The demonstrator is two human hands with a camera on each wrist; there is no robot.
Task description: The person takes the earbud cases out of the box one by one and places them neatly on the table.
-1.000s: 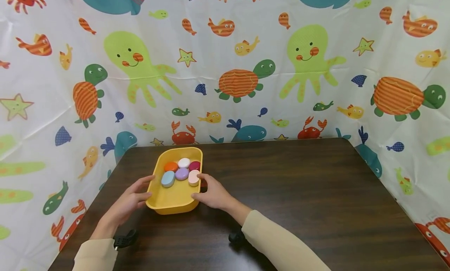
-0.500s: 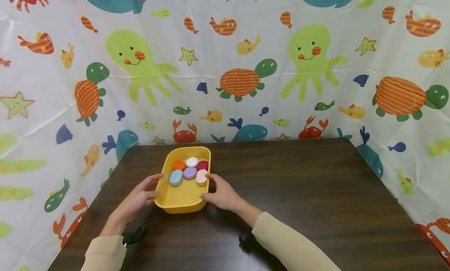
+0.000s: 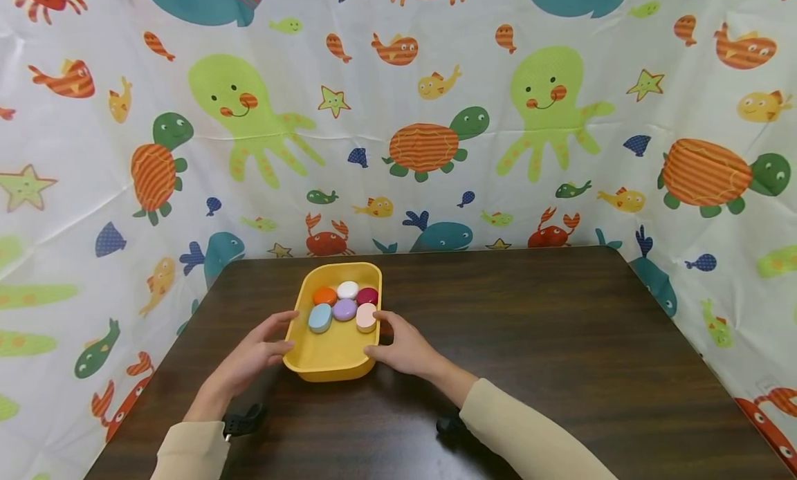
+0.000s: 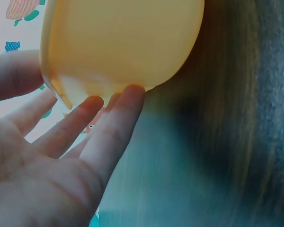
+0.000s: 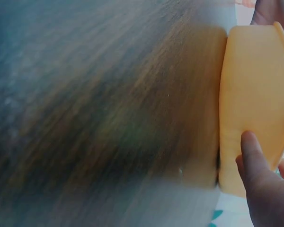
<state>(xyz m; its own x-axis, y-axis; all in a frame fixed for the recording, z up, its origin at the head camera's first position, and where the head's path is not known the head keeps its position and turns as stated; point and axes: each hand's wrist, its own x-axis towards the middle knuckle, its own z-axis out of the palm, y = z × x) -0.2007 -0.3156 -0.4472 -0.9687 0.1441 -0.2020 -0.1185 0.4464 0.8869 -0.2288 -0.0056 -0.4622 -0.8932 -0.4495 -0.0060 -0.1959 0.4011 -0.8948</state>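
**A yellow tray (image 3: 326,352) flanked from both sides**

Nearest, my tan left sleeve (image 3: 193,452) and right sleeve (image 3: 529,431) run off the bottom edge, cut short. A black strap (image 3: 244,420) shows by my left wrist; beside my right cuff a dark object (image 3: 450,425) is partly hidden by the sleeve, too shadowed to identify. Beyond them, my left grip (image 3: 255,352) touches the tray's left side with thumb and fingers spread apart; the left wrist view shows several fingertips against the wall. My right grip (image 3: 407,345) faces it across the tray, thumb at the near right corner, index fingertip at the rim, a gap between them, the other fingers mostly out of sight in the head view.

The tray is left of center at the dark tabletop (image 3: 529,328); its underside is hidden, and any slim gap beneath is hard to make out. Inside, a light blue piece (image 3: 320,318), a purple piece (image 3: 344,310) and a pink piece (image 3: 366,318) sit nearer, the pink one beside my fingertip. Behind lie an orange piece (image 3: 324,296), a white piece (image 3: 347,290) and a dark red piece (image 3: 367,296). At the back, a white cloth (image 3: 367,93) printed with sea creatures is cut off at the top and sides.
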